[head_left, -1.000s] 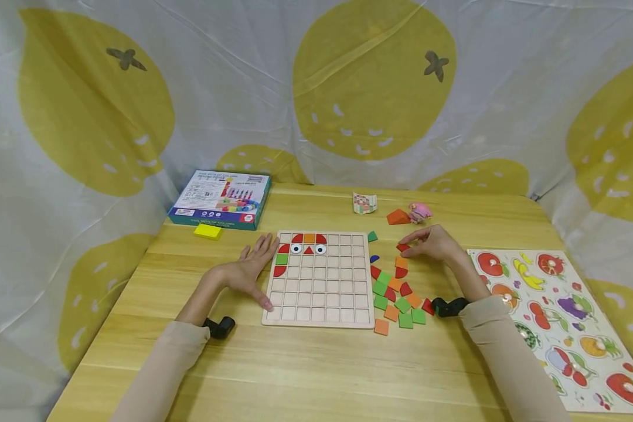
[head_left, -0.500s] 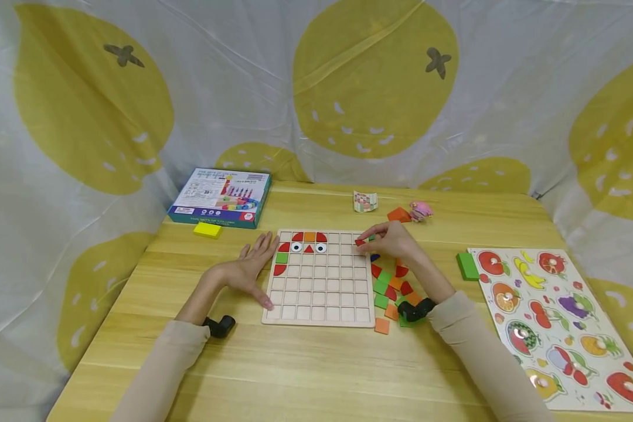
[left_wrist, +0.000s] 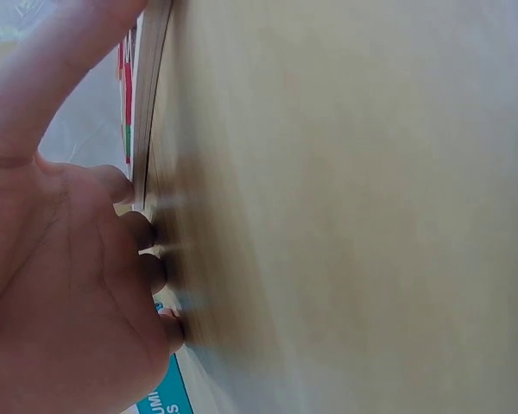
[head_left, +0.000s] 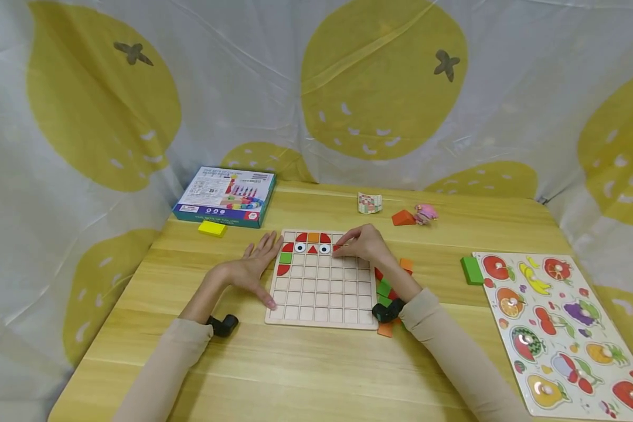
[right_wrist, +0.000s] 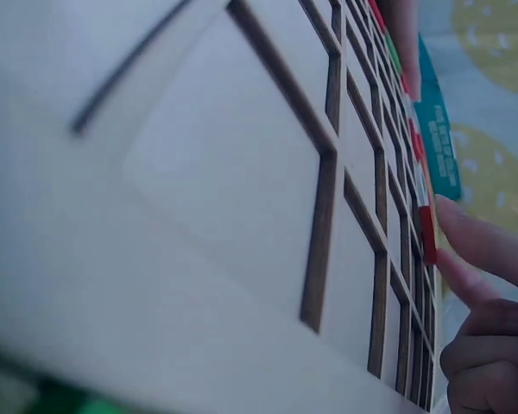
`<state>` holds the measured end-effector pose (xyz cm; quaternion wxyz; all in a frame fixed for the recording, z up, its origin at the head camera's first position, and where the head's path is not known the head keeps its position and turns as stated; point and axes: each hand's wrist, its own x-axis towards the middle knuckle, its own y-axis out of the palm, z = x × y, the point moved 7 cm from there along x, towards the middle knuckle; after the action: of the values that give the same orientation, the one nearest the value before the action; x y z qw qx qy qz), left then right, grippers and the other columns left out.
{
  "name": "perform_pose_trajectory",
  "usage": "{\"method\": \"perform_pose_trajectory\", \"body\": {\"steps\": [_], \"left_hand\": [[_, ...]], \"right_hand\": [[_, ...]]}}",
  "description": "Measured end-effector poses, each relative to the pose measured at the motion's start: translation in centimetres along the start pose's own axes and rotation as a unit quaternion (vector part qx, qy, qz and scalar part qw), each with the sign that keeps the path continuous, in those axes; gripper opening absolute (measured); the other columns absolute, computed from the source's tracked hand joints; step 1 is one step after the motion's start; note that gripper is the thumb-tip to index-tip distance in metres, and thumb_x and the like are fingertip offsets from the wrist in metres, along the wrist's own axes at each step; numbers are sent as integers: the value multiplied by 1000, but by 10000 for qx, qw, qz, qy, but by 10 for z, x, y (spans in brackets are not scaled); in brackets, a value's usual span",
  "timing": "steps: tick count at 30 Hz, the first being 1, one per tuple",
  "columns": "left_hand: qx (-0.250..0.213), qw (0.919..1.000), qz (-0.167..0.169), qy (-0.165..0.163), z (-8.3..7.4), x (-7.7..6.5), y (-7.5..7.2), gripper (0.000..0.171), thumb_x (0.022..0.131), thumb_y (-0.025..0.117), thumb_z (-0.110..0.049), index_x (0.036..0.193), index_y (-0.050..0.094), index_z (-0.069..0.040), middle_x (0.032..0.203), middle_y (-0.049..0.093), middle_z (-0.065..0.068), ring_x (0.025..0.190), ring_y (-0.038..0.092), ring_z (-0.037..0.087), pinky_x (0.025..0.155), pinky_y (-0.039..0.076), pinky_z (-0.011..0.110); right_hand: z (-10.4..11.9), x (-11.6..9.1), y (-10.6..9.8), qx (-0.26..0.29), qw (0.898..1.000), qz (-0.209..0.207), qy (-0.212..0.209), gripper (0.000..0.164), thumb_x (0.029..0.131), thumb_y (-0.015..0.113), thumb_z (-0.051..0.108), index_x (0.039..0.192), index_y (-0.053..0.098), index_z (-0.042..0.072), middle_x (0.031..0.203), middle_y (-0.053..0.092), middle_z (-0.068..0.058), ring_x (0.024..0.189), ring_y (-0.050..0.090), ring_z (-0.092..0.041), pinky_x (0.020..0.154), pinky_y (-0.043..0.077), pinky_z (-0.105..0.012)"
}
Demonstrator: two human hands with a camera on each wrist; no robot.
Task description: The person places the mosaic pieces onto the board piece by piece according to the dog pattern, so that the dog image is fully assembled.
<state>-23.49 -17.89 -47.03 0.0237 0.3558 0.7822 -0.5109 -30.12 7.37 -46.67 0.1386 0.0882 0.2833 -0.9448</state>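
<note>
A wooden grid board (head_left: 322, 300) lies on the table, with red, orange and green pieces and two eye tiles in its upper left cells. My left hand (head_left: 247, 274) rests spread along its left edge, thumb on the lower left corner; the left wrist view shows the fingertips against the table beside the board's side. Between thumb and forefinger my right hand (head_left: 367, 244) pinches a red piece (right_wrist: 427, 235) over the second row, just right of the right eye tile (head_left: 324, 249). The fingers partly cover that piece. Loose coloured tiles (head_left: 384, 287) lie right of the board, partly hidden under my right wrist.
At the back left are a flat box (head_left: 224, 196) and a yellow block (head_left: 212, 229). A small printed card (head_left: 370, 203), an orange block (head_left: 403, 218) and a pink figure (head_left: 426, 213) lie behind the board. Rightward are a green block (head_left: 472, 271) and a fruit puzzle board (head_left: 574, 404).
My right hand has carried the red piece leftward from the loose tiles to above the board beside the right eye tile. The left hand has stayed at the board's edge.
</note>
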Motion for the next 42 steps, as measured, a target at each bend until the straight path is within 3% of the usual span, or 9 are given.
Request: {"method": "perform_pose_trajectory", "body": {"steps": [5,13,20,23,27,29,32,36,42], "left_hand": [[39,10000,3,-24,0,-1,0,146,58,85,-58,154,-14,-11,159,-26,17,147,-22,39,118,-10,63],[79,10000,-27,31,0,1,0,146,58,85,-59,154,-14,-11,159,-25,18,148,-21,39,118,-9,64],[26,10000,-17,34,-1,3,0,146,58,86,-58,154,-14,-10,159,-25,18,147,-21,39,117,-9,64],[10,10000,-24,24,0,3,-1,146,57,86,-58,154,-14,-11,159,-26,17,147,-22,39,117,-9,64],[-9,10000,-13,8,0,1,-1,146,58,85,-58,154,-14,-11,159,-25,17,147,-22,39,117,-9,64],[-8,10000,-8,0,-1,1,-1,146,58,86,-57,154,-14,-11,159,-25,17,147,-22,39,117,-9,64],[16,10000,-4,-43,-1,1,0,145,58,85,-58,154,-14,-12,159,-25,16,148,-22,38,118,-9,62],[24,10000,27,-75,0,1,1,145,59,84,-59,154,-14,-13,159,-25,15,148,-22,37,119,-9,62],[12,10000,13,-72,-2,2,0,145,58,85,-59,154,-14,-13,160,-25,15,148,-21,38,118,-8,62]], "right_hand": [[-1,2,0,99,9996,250,-32,21,68,88,18,86,79,11,100,72,-4,64,37,-16,52,29,-26],[1,5,-1,-108,9997,211,-104,22,66,89,18,84,79,10,85,67,-6,67,44,-18,53,33,-25],[4,0,-6,-170,9990,365,-208,18,76,82,16,92,78,9,111,69,-8,79,46,-18,60,36,-25],[-1,0,-13,-178,9988,349,-291,20,77,82,21,94,78,12,87,67,-2,67,43,-16,55,33,-25],[-14,-7,-38,-175,9984,359,-408,23,79,80,25,99,77,14,54,40,5,50,28,-14,48,25,-24],[-24,-16,-56,-175,9984,292,-450,23,81,78,24,101,76,12,52,30,5,49,25,-13,46,23,-24],[-42,-32,-80,-179,9989,228,-375,24,82,77,20,103,75,9,51,28,6,48,23,-11,46,22,-23],[-62,-53,-93,-264,9980,525,-212,26,81,78,16,104,75,6,50,37,5,48,27,-9,46,23,-23],[-73,-64,-81,-662,9934,931,-44,23,75,83,28,94,78,14,66,61,5,55,37,-11,50,29,-23]]}}
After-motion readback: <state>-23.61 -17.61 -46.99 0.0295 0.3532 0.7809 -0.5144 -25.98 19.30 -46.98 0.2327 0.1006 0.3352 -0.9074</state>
